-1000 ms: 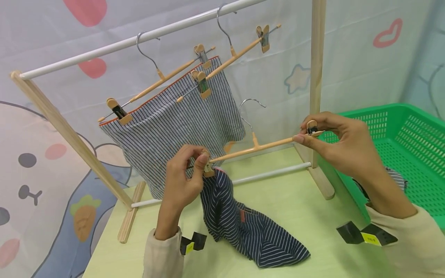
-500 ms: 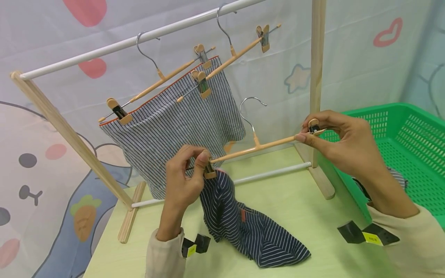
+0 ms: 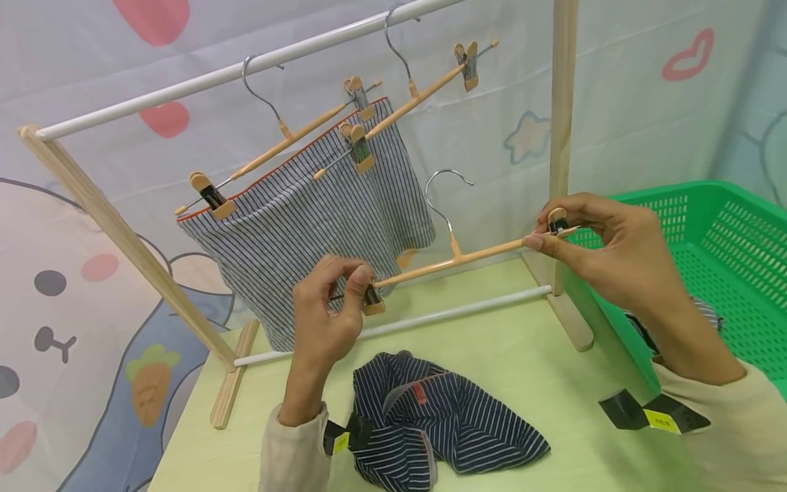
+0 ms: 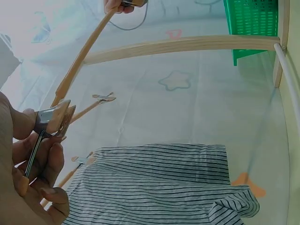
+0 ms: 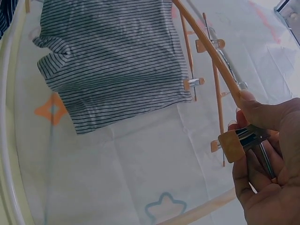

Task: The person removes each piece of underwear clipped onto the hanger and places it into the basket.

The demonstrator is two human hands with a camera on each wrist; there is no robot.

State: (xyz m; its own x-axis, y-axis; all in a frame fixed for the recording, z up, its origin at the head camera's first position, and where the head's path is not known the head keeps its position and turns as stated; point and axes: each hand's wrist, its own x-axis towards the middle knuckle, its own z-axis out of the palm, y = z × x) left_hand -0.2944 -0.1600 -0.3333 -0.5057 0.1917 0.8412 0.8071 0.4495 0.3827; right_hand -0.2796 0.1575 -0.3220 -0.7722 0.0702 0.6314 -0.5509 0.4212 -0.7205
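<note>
In the head view a tan clip hanger (image 3: 455,261) with a metal hook is held level above the table by both hands. My left hand (image 3: 326,311) pinches its left clip (image 3: 373,301), and no cloth hangs from it. My right hand (image 3: 609,249) grips the other end beside the right clip (image 3: 558,222). In the right wrist view that clip (image 5: 232,145) has no cloth in it. Below the hanger a navy striped garment (image 3: 455,424) lies crumpled on the table, apart from both hands. The left wrist camera partly covers it.
A wooden rack with a white rail (image 3: 215,82) stands behind. From it hang pale striped shorts (image 3: 295,205) on one clip hanger and a bare clip hanger (image 3: 418,99). At right stands a green basket (image 3: 707,195) with striped cloth inside, partly behind the right forearm.
The navy striped garment has dropped from the left clip onto the table and spread out there. Both hands still hold the hanger, almost in place.
</note>
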